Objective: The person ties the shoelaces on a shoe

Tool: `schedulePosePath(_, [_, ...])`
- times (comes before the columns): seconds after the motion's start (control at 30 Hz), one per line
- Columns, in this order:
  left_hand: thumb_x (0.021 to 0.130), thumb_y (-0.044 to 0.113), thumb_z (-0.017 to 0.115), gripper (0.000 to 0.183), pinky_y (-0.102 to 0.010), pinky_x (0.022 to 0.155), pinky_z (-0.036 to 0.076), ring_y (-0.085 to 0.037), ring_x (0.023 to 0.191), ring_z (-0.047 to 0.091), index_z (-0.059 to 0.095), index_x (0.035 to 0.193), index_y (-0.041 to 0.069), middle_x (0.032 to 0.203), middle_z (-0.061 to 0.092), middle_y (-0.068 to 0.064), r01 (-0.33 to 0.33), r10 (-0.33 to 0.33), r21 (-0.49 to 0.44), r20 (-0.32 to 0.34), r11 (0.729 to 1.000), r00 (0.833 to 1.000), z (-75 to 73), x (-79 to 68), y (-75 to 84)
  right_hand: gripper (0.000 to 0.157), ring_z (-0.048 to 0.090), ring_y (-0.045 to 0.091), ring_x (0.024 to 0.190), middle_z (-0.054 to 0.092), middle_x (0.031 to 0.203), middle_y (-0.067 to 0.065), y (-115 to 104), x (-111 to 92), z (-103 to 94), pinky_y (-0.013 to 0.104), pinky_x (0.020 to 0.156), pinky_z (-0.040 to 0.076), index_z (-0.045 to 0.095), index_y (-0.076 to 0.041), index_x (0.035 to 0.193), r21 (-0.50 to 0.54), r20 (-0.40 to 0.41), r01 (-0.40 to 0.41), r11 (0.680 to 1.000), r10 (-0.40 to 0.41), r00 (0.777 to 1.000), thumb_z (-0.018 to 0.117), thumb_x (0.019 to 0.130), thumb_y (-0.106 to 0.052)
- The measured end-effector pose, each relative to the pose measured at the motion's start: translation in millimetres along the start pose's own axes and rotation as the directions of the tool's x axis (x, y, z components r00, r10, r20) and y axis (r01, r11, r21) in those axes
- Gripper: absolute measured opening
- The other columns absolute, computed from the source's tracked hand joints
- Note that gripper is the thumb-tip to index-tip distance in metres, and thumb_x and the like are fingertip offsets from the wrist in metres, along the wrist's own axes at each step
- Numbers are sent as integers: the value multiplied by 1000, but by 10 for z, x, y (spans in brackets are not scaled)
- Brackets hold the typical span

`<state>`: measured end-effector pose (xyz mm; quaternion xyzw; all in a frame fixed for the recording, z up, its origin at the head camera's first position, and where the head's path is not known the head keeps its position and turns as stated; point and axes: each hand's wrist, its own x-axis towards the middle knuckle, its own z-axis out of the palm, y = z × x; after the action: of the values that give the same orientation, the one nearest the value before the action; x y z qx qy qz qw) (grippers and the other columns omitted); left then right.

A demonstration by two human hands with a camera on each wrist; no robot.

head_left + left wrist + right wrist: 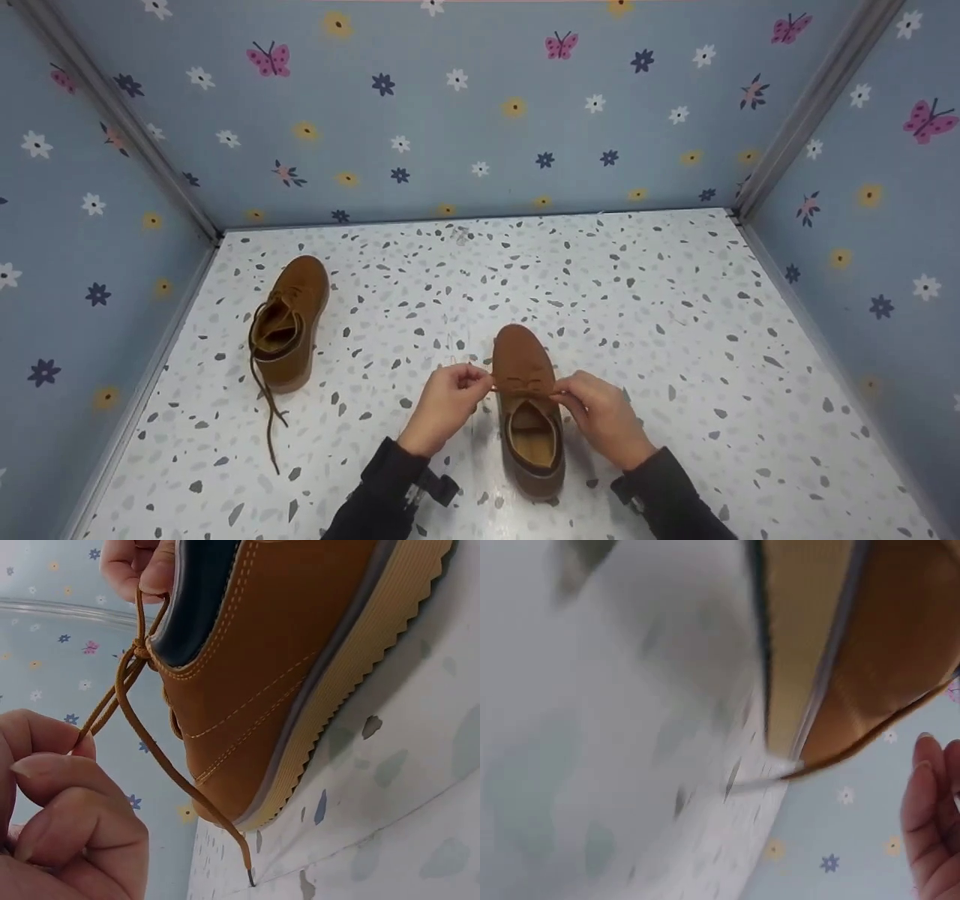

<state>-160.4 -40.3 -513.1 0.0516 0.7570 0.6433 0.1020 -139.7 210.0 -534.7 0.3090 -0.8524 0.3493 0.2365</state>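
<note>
A brown lace-up shoe (523,356) stands upright on the floor between the two hands, toe pointing away. On its left side the left hand (448,405) pinches part of the brown shoelace (166,757) between thumb and forefinger. Across from it, the right hand (606,420) pinches another part of the lace. The lace is crossed in a knot (140,650) at the shoe's opening, drawn out to both sides. One loose end hangs down the shoe's side to the floor in the left wrist view. The right wrist view is partly blurred and cuts off the right hand's grip.
A matching brown shoe (300,322) stands to the left, its untied laces (270,420) trailing over its heel onto the floor. The speckled white floor (637,300) is bounded by blue flowered panels (480,112) at the back and both sides.
</note>
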Motion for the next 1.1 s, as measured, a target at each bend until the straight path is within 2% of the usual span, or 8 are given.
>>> schedulePosePath(0.17, [92, 16, 67, 17, -21, 51, 40, -8, 57, 48, 68, 94, -1, 77, 61, -2, 79, -76, -38, 80, 996, 994, 9, -10, -10, 21, 55, 4, 67, 59, 83, -9, 16, -11, -40, 19, 57, 47, 70, -12, 98, -47, 28, 29, 998, -27, 999, 78, 83, 0])
schedulePosePath(0.33, [90, 16, 66, 15, -21, 52, 42, -8, 57, 48, 68, 91, 1, 77, 60, -1, 97, -97, 4, 154, 995, 983, 29, 63, 53, 11, 54, 7, 59, 57, 73, -12, -67, 5, -53, 24, 51, 48, 70, -15, 99, 49, 100, -196, 979, 191, 977, 75, 89, -17])
schedulePosePath(0.4, [90, 20, 66, 20, -22, 53, 43, -10, 60, 49, 67, 88, 1, 77, 59, -1, 103, -105, 18, 158, 995, 982, 40, 98, 89, 14, 51, 7, 53, 54, 65, -13, -109, 37, -56, 25, 48, 44, 70, -18, 89, 58, 124, -350, 935, 341, 932, 70, 94, -31])
schedulePosePath(0.5, [91, 30, 69, 31, -24, 54, 43, -13, 64, 51, 67, 82, 0, 77, 60, -3, 102, -108, 52, 147, 993, 983, 44, 145, 116, 40, 46, 8, 46, 49, 54, -12, -163, 107, -62, 26, 45, 39, 66, -19, 71, 51, 172, -551, 833, 536, 826, 60, 97, -50])
schedulePosePath(0.57, [92, 34, 69, 36, -25, 54, 43, -14, 63, 51, 67, 79, 0, 75, 60, -5, 80, -92, 89, 140, 993, 986, 39, 159, 131, 48, 46, 9, 45, 50, 52, -10, -186, 152, -69, 26, 45, 38, 64, -18, 65, 49, 219, -622, 781, 600, 770, 58, 96, -54])
schedulePosePath(0.67, [93, 32, 68, 34, -27, 54, 40, -13, 60, 48, 67, 78, 1, 74, 61, -3, 14, -37, 167, 133, 986, 990, 16, 152, 149, 38, 48, 10, 44, 53, 53, -6, -202, 199, -80, 26, 43, 39, 68, -16, 70, 102, 303, -662, 742, 611, 732, 65, 95, -44])
schedulePosePath(0.8, [96, 28, 66, 28, -28, 54, 38, -10, 57, 46, 69, 79, 5, 69, 57, 5, -94, 61, 262, 133, 960, 989, -17, 126, 181, 20, 51, 11, 45, 57, 58, -3, -193, 221, -96, 26, 42, 41, 71, -14, 79, 191, 294, -663, 724, 602, 742, 70, 94, -27])
schedulePosePath(1.1, [96, 21, 65, 23, -24, 53, 38, -8, 57, 46, 60, 75, 13, 67, 53, 8, -193, 163, 337, 115, 922, 980, -62, 43, 101, 11, 58, 13, 55, 64, 67, -5, -214, 177, -72, 27, 49, 49, 73, -12, 82, 248, 128, -583, 773, 571, 811, 72, 92, -15])
